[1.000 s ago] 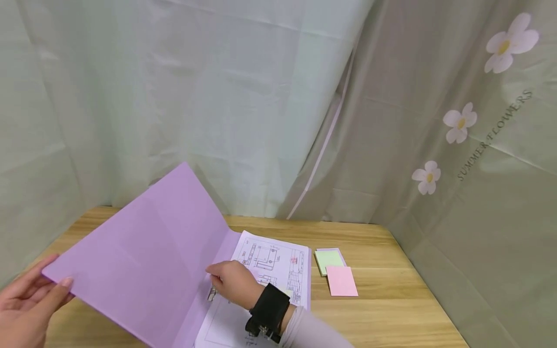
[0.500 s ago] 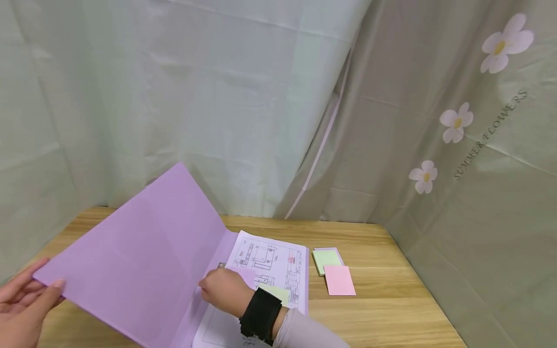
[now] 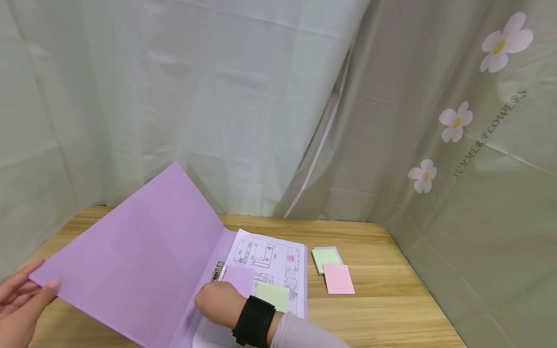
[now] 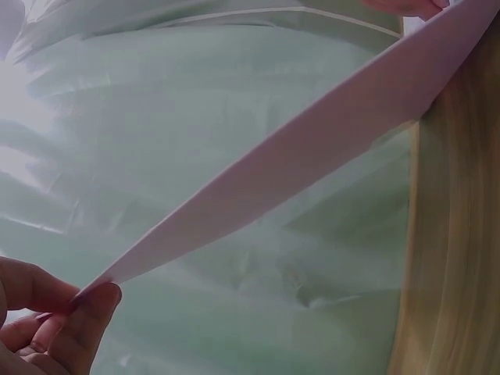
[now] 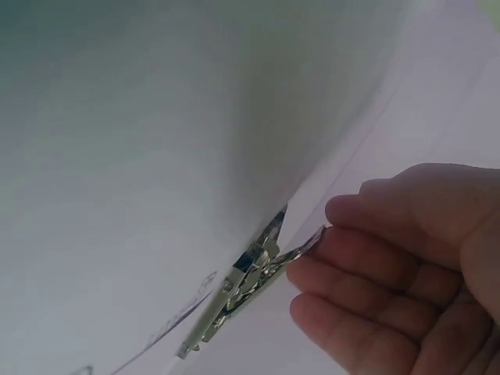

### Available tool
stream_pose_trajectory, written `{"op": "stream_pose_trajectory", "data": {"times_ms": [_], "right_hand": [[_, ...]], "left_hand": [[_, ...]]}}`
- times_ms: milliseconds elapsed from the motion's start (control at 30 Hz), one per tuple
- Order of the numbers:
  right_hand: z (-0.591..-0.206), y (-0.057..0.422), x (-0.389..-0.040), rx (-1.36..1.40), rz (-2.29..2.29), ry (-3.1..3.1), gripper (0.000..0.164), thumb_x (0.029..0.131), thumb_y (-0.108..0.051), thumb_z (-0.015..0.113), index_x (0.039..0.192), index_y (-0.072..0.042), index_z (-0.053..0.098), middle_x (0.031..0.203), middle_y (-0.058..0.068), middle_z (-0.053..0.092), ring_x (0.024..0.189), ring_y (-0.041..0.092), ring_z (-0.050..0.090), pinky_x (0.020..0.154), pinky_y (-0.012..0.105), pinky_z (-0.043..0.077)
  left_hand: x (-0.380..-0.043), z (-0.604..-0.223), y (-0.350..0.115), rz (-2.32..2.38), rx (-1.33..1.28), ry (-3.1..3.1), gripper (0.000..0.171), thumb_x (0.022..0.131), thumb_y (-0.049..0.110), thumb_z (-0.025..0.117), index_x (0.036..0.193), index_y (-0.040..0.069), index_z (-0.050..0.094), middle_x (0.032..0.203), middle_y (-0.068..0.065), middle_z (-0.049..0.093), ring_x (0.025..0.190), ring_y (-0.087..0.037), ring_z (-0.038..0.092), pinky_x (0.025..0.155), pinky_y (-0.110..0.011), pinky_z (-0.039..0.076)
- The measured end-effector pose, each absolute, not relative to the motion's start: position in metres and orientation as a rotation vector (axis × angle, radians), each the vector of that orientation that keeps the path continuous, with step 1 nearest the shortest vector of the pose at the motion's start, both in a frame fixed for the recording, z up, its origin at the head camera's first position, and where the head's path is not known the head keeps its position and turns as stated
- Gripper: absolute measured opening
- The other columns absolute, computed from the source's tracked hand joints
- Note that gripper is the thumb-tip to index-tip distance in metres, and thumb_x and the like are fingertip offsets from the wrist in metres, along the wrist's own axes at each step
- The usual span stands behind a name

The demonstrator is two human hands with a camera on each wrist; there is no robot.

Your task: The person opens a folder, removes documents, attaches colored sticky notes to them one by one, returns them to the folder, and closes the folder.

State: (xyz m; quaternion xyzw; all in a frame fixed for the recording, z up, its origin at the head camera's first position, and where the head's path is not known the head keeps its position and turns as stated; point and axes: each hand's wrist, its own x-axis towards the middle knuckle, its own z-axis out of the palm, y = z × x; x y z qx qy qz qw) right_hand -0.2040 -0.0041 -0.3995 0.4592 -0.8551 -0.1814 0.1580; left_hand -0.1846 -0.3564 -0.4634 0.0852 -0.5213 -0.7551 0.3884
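Observation:
A purple folder [image 3: 130,256] stands open on the table, its cover tilted up. My left hand [image 3: 23,299] pinches the cover's outer corner between thumb and fingers; the left wrist view shows this hand [image 4: 58,320] at the cover's edge. My right hand [image 3: 221,303] is by the folder's spine, over the papers [image 3: 274,251] printed with line drawings. In the right wrist view, fingertips of the right hand [image 5: 398,273] pinch the raised lever of a metal clip [image 5: 242,277]. A purple sticky note [image 3: 239,278] and a green sticky note [image 3: 273,295] lie on the papers.
Right of the folder, a green sticky-note pad [image 3: 324,258] and a pink sticky-note pad [image 3: 339,280] overlap on the wooden table [image 3: 383,299]. A curtain [image 3: 243,106] hangs behind the table and along its sides.
My right hand has moved down and left along the spine, uncovering the clip's upper end and the two notes on the papers. The left hand and cover have shifted slightly left.

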Motion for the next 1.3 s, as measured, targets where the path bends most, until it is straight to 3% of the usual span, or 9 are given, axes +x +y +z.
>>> {"op": "stream_pose_trajectory", "data": {"times_ms": [133, 367, 567, 767, 967, 1133, 1200, 1300], "right_hand": [[-0.400, -0.010, -0.204, 1.309, -0.499, -2.518, 0.014, 0.080, -0.022, 0.062, 0.066, -0.025, 0.062, 0.063, -0.012, 0.059, 0.048, 0.000, 0.045, 0.035, 0.017, 0.035], [-0.400, -0.016, -0.204, 1.265, -0.493, -2.644, 0.016, 0.080, -0.024, 0.061, 0.064, -0.023, 0.060, 0.061, -0.010, 0.057, 0.046, 0.003, 0.042, 0.032, 0.020, 0.032], [-0.399, -0.017, -0.202, 1.257, -0.472, -2.655, 0.017, 0.078, -0.025, 0.062, 0.061, -0.024, 0.058, 0.059, -0.011, 0.055, 0.045, 0.003, 0.040, 0.032, 0.020, 0.031], [-0.404, -0.013, -0.201, 1.275, -0.418, -2.623, 0.022, 0.078, -0.027, 0.061, 0.057, -0.023, 0.056, 0.056, -0.010, 0.054, 0.044, 0.003, 0.038, 0.033, 0.020, 0.030], [-0.402, 0.002, -0.205, 1.368, -0.267, -2.665, 0.022, 0.082, -0.029, 0.058, 0.061, -0.023, 0.056, 0.058, -0.012, 0.051, 0.047, 0.001, 0.036, 0.037, 0.017, 0.029], [-0.399, 0.018, -0.212, 1.486, -0.188, -2.644, 0.008, 0.082, -0.033, 0.060, 0.082, -0.026, 0.064, 0.078, -0.016, 0.060, 0.065, -0.004, 0.051, 0.054, 0.011, 0.040], [-0.398, 0.025, -0.214, 1.498, -0.189, -2.620, 0.021, 0.082, -0.038, 0.060, 0.099, -0.027, 0.065, 0.098, -0.014, 0.062, 0.085, -0.002, 0.056, 0.071, 0.013, 0.044], [-0.396, 0.038, -0.216, 1.445, -0.146, -2.658, 0.043, 0.082, -0.046, 0.058, 0.120, -0.027, 0.055, 0.126, -0.007, 0.053, 0.114, 0.008, 0.049, 0.094, 0.029, 0.042]], "left_hand": [[-0.182, -0.463, -0.356, -1.939, 0.079, -1.327, 0.054, 0.072, -0.025, 0.053, 0.123, -0.009, 0.047, 0.083, 0.002, 0.069, 0.068, -0.005, 0.065, 0.058, -0.013, 0.049], [-0.185, -0.463, -0.358, -1.926, 0.171, -1.344, 0.054, 0.071, -0.026, 0.053, 0.122, -0.009, 0.048, 0.080, 0.000, 0.069, 0.067, -0.005, 0.065, 0.056, -0.013, 0.049], [-0.180, -0.454, -0.351, -1.926, 0.091, -1.369, 0.054, 0.071, -0.026, 0.052, 0.122, -0.010, 0.047, 0.081, 0.001, 0.069, 0.068, -0.005, 0.065, 0.058, -0.014, 0.049], [-0.145, -0.396, -0.297, -2.032, -0.177, -1.253, 0.049, 0.074, -0.028, 0.045, 0.115, -0.003, 0.058, 0.081, -0.001, 0.070, 0.069, -0.006, 0.066, 0.060, -0.013, 0.049], [-0.126, -0.355, -0.261, -2.007, -0.138, -1.290, 0.049, 0.075, -0.026, 0.046, 0.107, 0.005, 0.065, 0.079, 0.003, 0.070, 0.068, -0.002, 0.065, 0.060, -0.008, 0.048], [-0.124, -0.348, -0.257, -2.039, -0.120, -1.250, 0.047, 0.074, -0.026, 0.047, 0.104, 0.005, 0.066, 0.080, 0.002, 0.070, 0.069, -0.003, 0.066, 0.060, -0.008, 0.048], [-0.123, -0.347, -0.255, -2.033, -0.135, -1.227, 0.047, 0.074, -0.028, 0.046, 0.104, 0.003, 0.065, 0.080, 0.000, 0.070, 0.069, -0.004, 0.066, 0.061, -0.009, 0.048], [-0.123, -0.346, -0.252, -2.036, -0.138, -1.211, 0.047, 0.073, -0.029, 0.045, 0.104, 0.001, 0.065, 0.080, -0.001, 0.070, 0.069, -0.005, 0.066, 0.060, -0.010, 0.049]]}}
